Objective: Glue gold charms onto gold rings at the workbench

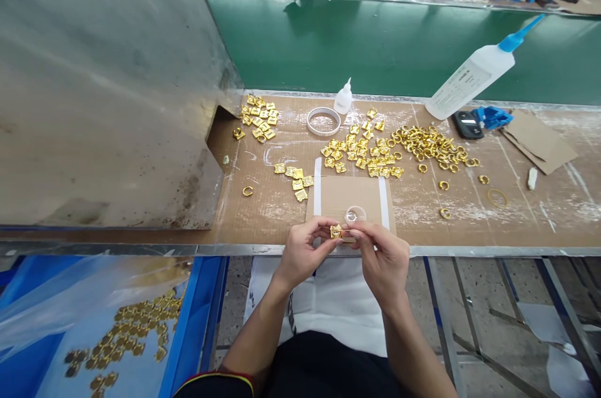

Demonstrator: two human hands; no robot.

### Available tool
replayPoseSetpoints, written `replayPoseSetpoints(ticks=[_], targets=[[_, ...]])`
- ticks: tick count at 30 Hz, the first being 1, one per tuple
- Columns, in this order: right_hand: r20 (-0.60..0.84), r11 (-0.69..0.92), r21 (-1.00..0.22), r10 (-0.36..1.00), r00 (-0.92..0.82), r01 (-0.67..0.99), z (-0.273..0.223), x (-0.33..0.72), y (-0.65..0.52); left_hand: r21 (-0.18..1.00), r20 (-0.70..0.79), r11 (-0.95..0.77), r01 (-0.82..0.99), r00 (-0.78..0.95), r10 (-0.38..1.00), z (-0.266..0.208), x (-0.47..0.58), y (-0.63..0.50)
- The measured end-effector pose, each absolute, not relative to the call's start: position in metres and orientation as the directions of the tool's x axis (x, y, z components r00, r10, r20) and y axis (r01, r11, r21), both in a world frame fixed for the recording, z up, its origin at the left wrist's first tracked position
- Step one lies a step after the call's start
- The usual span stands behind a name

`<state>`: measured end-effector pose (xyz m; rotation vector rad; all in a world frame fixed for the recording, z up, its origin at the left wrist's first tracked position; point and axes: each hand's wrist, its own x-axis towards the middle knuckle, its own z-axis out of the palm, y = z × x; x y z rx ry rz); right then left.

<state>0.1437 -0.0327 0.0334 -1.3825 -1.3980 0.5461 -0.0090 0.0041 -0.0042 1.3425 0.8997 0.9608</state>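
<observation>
My left hand (303,250) pinches a small gold ring with a square face (335,231) between thumb and fingers, just above the table's front edge. My right hand (385,255) is closed in a pinch beside it, on a thin stick-like thing whose tip points at the gold ring; its kind is too small to make out. Right behind the hands, a clear round dish (355,215) sits on a cardboard sheet (350,191) held by white tape strips. Square gold pieces (300,184) lie to the left of the sheet, and more gold square pieces (361,151) lie behind it.
A heap of plain gold rings (429,144) lies right of centre. Behind stand a small white bottle (344,99), a tape roll (323,122) and a large leaning bottle (469,82). A metal housing (107,91) blocks the left. Below it, a blue bin (188,323) holds gold pieces. Co-workers' hands show across.
</observation>
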Motion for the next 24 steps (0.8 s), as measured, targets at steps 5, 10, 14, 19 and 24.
replayPoseSetpoints(ticks=[5,10,14,19,24], targets=[[0.343,0.231,-0.875,0.916,0.209,0.425,0.0349,0.1434,-0.0321,0.999,0.032,-0.017,-0.044,0.359,0.933,-0.0047,-0.009,0.0049],[0.333,0.228,-0.889,0.917,0.218,0.398,0.0339,0.1426,-0.0325,0.999,0.035,-0.025,-0.035,0.355,0.934,-0.0051,-0.0086,0.0044],[0.326,0.223,-0.895,0.918,0.225,0.387,0.0324,0.1428,-0.033,0.999,0.048,-0.038,-0.035,0.351,0.935,-0.0054,-0.0084,0.0039],[0.303,0.201,-0.893,0.93,0.208,0.403,0.0317,0.1447,-0.0332,0.999,0.046,-0.038,-0.032,0.346,0.937,-0.005,-0.0085,0.0047],[0.3,0.201,-0.897,0.931,0.207,0.393,0.0306,0.1456,-0.0339,0.999,0.03,-0.022,-0.029,0.346,0.938,-0.0049,-0.0083,0.0046]])
